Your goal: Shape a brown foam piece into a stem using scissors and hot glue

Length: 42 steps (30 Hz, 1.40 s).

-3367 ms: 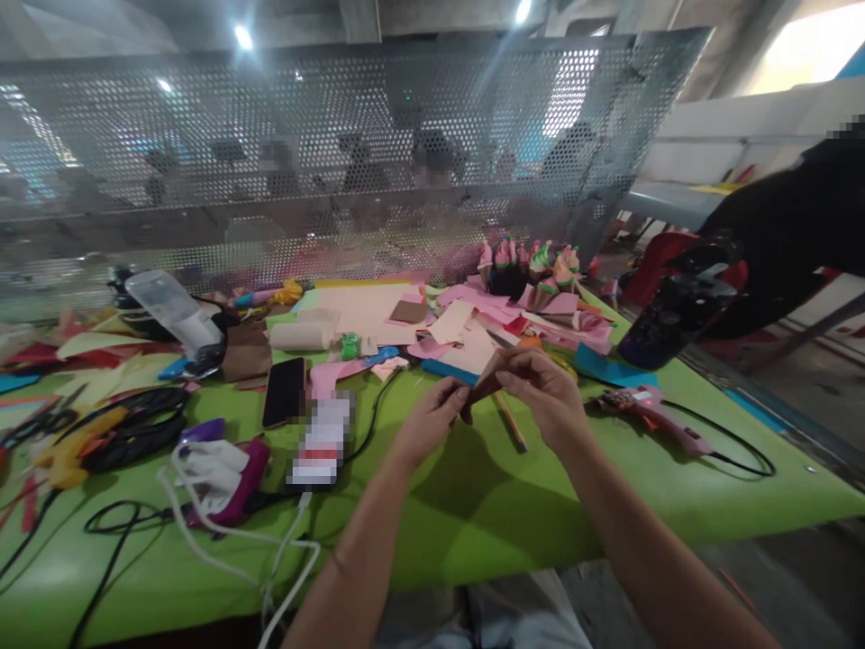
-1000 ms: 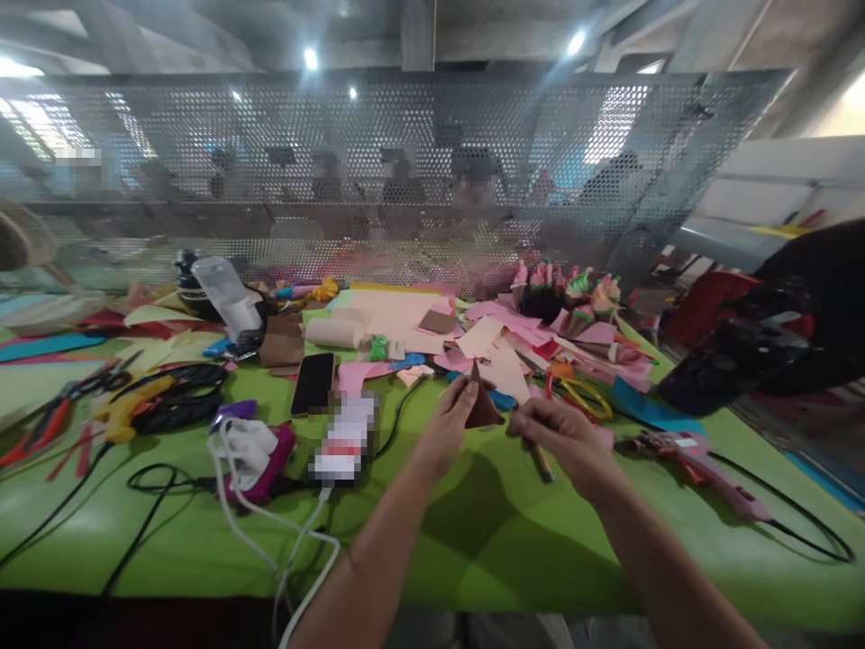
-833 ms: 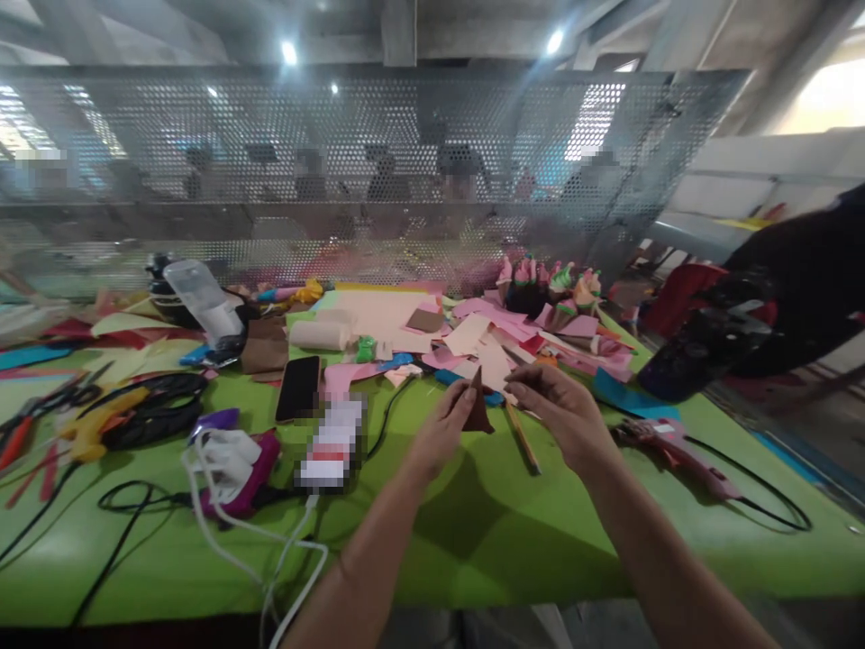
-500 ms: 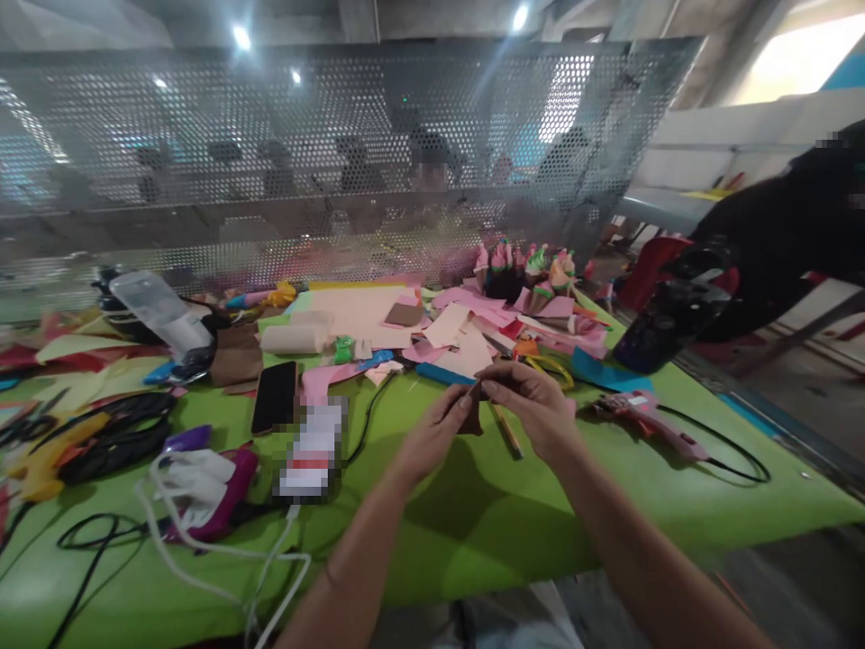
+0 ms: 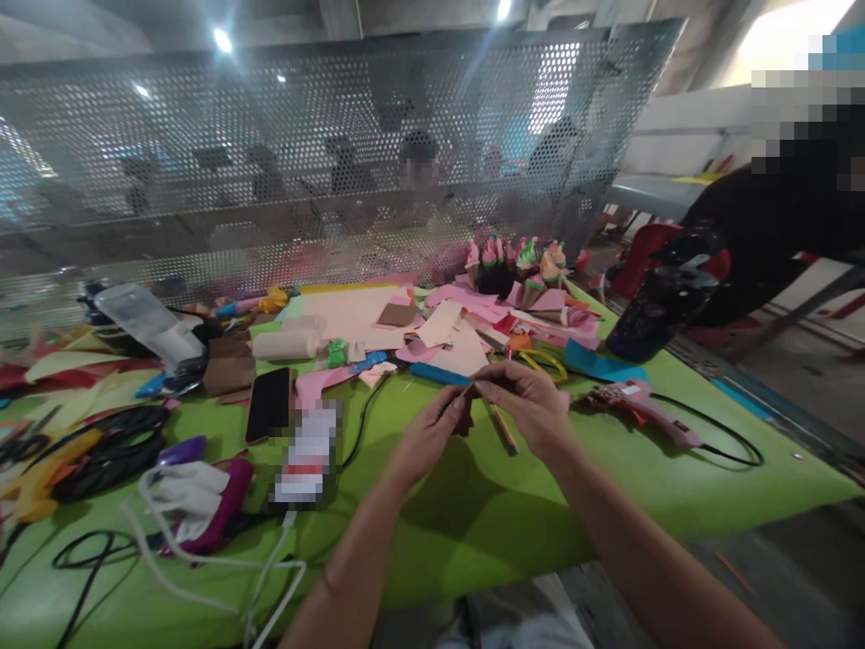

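My left hand and my right hand meet above the green table. Both are closed, thumbs and fingertips pinching a small brown piece of craft sheet. Most of that piece is hidden behind the fingers, so its full shape does not show. A pencil lies on the table just beneath my right hand. Behind the hands are a blue strip and a yellow loop-shaped handle. To the right rests a pink glue gun with a black cord.
Pink and cream sheet scraps cover the back, beside small ice-cream-cone figures. At left lie a phone, a charging phone, a purple power strip and tangled cables. A dark bottle stands right; a perforated metal screen rises behind.
The brown piece, which hung visibly below my fingers, is now mostly covered by them. Both hands stay pinched together. The whole view has shifted slightly.
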### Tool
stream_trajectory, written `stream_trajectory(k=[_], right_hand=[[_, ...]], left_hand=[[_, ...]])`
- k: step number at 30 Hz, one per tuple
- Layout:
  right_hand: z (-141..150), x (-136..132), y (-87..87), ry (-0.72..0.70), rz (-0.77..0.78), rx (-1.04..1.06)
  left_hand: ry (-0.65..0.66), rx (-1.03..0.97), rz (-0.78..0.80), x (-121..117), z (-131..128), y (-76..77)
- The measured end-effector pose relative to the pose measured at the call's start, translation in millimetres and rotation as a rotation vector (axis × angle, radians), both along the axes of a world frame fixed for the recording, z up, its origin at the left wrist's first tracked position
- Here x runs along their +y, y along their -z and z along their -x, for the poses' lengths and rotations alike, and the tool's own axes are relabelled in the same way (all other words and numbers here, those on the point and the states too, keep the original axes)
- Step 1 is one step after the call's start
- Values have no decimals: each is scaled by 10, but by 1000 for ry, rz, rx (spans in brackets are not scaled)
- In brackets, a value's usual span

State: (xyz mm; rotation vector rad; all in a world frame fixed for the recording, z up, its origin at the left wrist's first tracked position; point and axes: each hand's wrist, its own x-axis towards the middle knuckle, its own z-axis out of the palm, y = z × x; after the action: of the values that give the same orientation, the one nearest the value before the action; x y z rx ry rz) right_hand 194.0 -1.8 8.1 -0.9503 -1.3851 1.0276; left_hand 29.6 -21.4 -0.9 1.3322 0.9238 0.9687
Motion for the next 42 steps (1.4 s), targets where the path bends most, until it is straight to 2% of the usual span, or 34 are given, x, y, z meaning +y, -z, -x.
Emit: stream_trajectory(k=[10,20,32,42], right_hand=[[-4,-42,-62,48,-59,-56],[0,-46,-58,73,-80,-99],[4,-51,-63,54,-75,-72],[1,-59,-60,91,-84,-112]], left_hand=[[-22,110,-62,2,8,-17],[-63,153,-178,35,0,53],[-80,9,55,-16,5,-28],[-63,-17,72,-7,5,-18]])
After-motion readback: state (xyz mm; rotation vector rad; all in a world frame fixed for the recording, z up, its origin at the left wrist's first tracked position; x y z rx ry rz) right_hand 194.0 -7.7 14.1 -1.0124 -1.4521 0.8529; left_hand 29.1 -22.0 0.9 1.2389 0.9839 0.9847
